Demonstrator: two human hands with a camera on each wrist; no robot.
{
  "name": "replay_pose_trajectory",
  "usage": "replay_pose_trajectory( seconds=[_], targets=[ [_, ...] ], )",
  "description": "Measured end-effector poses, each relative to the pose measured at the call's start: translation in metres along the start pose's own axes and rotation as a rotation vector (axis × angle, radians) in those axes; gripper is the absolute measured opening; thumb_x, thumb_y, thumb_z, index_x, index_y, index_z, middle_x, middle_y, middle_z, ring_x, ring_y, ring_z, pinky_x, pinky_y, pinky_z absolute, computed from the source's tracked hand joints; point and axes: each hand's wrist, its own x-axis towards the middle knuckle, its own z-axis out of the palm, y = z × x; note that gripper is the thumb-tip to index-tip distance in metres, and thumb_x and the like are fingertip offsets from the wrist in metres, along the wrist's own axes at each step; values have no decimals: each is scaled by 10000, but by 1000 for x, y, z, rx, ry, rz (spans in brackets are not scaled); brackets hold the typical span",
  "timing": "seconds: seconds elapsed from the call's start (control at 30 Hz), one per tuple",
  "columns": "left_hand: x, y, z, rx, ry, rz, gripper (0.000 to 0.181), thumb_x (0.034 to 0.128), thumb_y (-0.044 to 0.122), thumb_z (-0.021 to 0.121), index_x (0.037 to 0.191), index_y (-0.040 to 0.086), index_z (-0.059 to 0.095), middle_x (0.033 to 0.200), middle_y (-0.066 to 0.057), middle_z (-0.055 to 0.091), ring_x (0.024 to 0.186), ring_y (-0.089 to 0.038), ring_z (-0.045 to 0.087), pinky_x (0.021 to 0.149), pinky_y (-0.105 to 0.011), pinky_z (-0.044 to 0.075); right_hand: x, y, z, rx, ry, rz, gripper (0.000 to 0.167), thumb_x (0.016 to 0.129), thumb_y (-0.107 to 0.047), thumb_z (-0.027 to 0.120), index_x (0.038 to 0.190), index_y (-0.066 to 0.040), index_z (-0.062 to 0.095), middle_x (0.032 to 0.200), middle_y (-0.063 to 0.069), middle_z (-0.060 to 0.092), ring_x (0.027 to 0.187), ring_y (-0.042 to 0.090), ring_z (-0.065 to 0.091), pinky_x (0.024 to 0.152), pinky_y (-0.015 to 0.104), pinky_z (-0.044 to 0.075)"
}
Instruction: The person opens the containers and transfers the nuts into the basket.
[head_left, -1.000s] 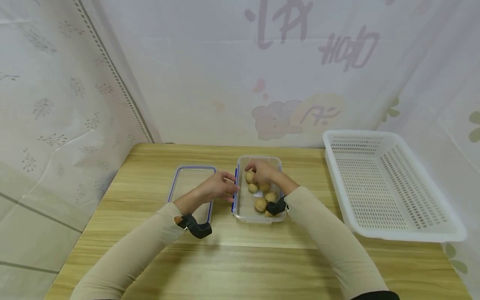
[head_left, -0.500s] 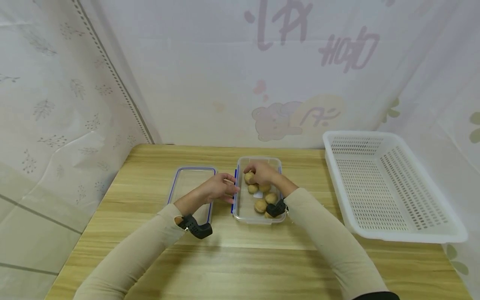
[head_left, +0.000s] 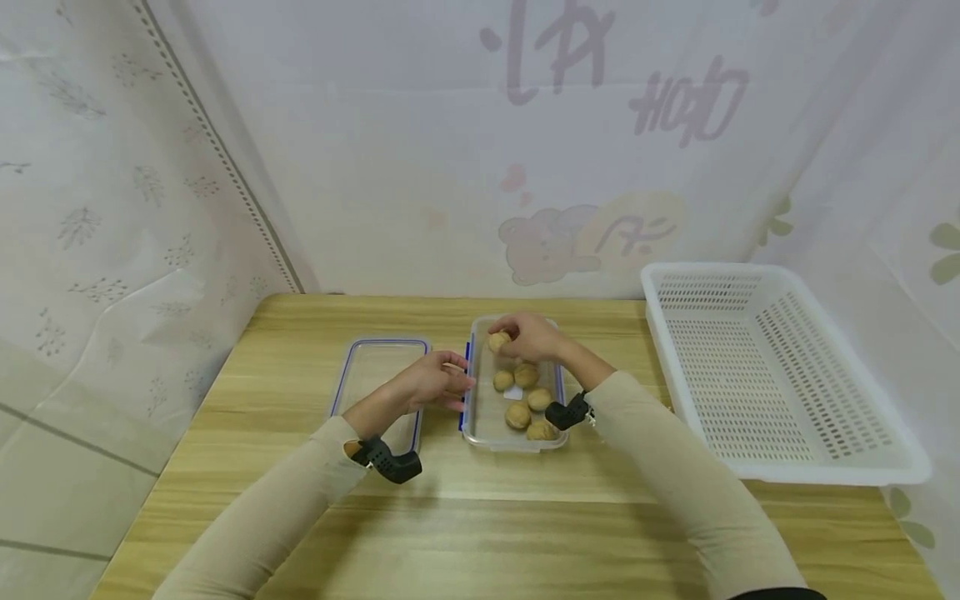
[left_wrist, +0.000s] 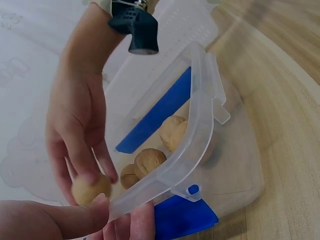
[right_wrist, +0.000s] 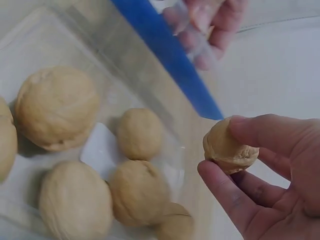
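A clear plastic food box (head_left: 480,425) with blue side latches stands on the table, with several walnuts (head_left: 517,415) and a small white slip (right_wrist: 99,151) in it. My right hand (head_left: 531,337) pinches one walnut (right_wrist: 229,146) between thumb and fingertips, over the box's far end and above the other nuts. At the box's left side is my left hand (head_left: 433,379). Its thumb (left_wrist: 85,215) lies by the rim and its fingers are outside the wall near the blue latch, gripping the edge. The box wall partly veils those fingers in the right wrist view.
Left of the box lies a clear lid (head_left: 375,367) with a blue seal, partly under my left forearm. A large white slotted basket (head_left: 678,400) stands at the right of the wooden table (head_left: 510,533). Printed cloth curtains hang behind and at the sides.
My right hand has risen from inside the box with a walnut, uncovering more of the nuts below. The left hand stays at the box's left edge. The head view has shifted slightly.
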Motion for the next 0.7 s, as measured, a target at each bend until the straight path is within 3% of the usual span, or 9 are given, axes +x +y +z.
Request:
replay_pose_trajectory(
  seconds=[0.13, 0.37, 0.53, 0.7],
  targets=[
    [0, -1, -1, -4, -3, 6, 404, 1004, -41, 584, 1368, -80, 413, 1163, -216, 597, 890, -185, 607, 737, -313, 649, -7, -4, -13, 76, -7, -27, 446, 936, -67, 684, 1363, 29, 596, 1238, 157, 663, 1029, 217, 611, 876, 311, 544],
    [0, -3, -2, -30, -6, 8, 422, 1002, -41, 589, 1380, -77, 406, 1093, -137, 581, 887, -177, 599, 738, -311, 648, -24, -9, -44, 137, -6, -126, 433, 955, -25, 670, 1367, 70, 575, 1184, 181, 677, 1000, 241, 629, 871, 334, 549],
    [1, -4, -2, -39, -2, 8, 411, 1002, -49, 585, 1374, -72, 411, 1078, -124, 575, 881, -173, 599, 734, -315, 650, -40, -10, -69, 127, 16, -87, 449, 975, -79, 679, 1400, 14, 571, 1247, 173, 665, 1034, 258, 646, 860, 350, 553],
    [2, -5, -2, -44, -3, 7, 394, 1001, -56, 580, 1359, -70, 416, 1072, -128, 582, 865, -170, 605, 727, -318, 650, -58, -4, -96, 141, 55, -39, 467, 979, -90, 683, 1419, 1, 557, 1294, 179, 636, 1125, 285, 630, 933, 383, 554]
  ],
)
